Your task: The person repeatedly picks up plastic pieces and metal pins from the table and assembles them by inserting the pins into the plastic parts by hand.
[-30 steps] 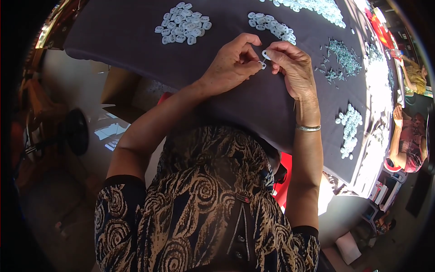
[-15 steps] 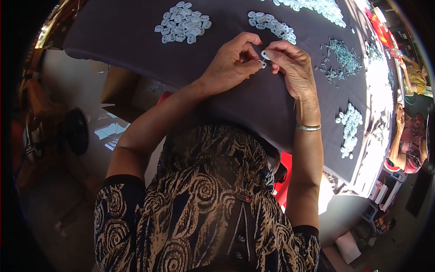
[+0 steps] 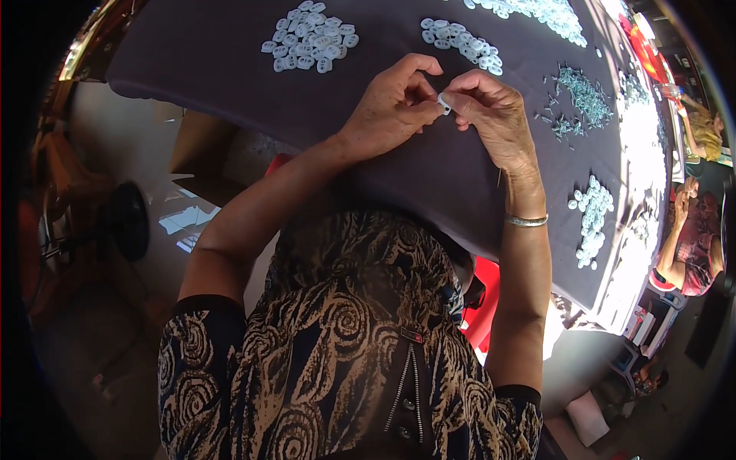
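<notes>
Over the near part of the dark cloth, my left hand (image 3: 392,109) pinches a small white plastic piece (image 3: 444,105) between thumb and forefinger. My right hand (image 3: 494,115), with a bangle at the wrist, is closed at the fingertips on a second small white piece. The two pieces meet between my fingertips, which largely hide them. Just beyond my hands lies a curved pile of white oval pieces with holes (image 3: 461,44). Another pile of similar ovals (image 3: 310,40) is farther left.
Small thin metallic parts, perhaps screws (image 3: 580,100), lie scattered at the right. Nearer is a heap of small white pieces (image 3: 592,218); a large white heap (image 3: 529,14) is at the far edge. A cardboard box (image 3: 203,146) stands below the table's left side. Other people sit at right.
My right hand has brought its white piece down and left against the one in my left hand; a gap showed between them before. My left hand has stayed nearly still.
</notes>
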Tool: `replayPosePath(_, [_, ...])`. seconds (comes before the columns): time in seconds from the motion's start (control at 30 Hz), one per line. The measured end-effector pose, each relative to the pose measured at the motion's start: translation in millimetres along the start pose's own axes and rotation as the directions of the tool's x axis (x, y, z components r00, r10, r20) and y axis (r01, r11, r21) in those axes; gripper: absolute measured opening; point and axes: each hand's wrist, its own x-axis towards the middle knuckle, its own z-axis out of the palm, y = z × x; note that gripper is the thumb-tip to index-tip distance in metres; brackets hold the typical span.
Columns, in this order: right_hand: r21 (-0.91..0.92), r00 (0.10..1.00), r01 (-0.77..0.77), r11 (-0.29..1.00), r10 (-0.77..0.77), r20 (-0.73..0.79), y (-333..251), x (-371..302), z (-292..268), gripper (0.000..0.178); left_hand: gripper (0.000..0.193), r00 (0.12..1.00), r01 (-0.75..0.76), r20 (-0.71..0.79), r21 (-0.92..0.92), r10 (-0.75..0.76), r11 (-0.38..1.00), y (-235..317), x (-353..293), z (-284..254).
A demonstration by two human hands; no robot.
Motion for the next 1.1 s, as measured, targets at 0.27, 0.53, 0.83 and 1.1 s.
replayPosePath(0.27, [-0.069, 0.994, 0.111, 0.991, -0.111, -0.006, 8, -12, 5, 0.023, 0.038, 0.999, 0.032, 0.032, -0.097, -0.029, 0.995, 0, 1, -3])
replayPosePath(0.53, [-0.413, 0.949, 0.253, 0.875, -0.307, -0.069, 10, -19, 10, 0.027, 0.030, 0.997, 0.046, 0.071, -0.078, -0.040, 0.996, 3, 1, -5])
replayPosePath(0.83, [-0.435, 0.908, 0.306, 0.847, -0.397, -0.134, 7, -22, 16, 0.027, 0.032, 0.991, 0.074, 0.119, -0.059, -0.066, 0.996, 12, 2, -5])
replayPosePath(1.1, [-0.526, 0.898, 0.319, 0.788, -0.429, -0.099, 4, -23, 20, 0.030, 0.033, 0.997, 0.019, 0.082, -0.054, -0.015, 0.998, 5, 0, -2])
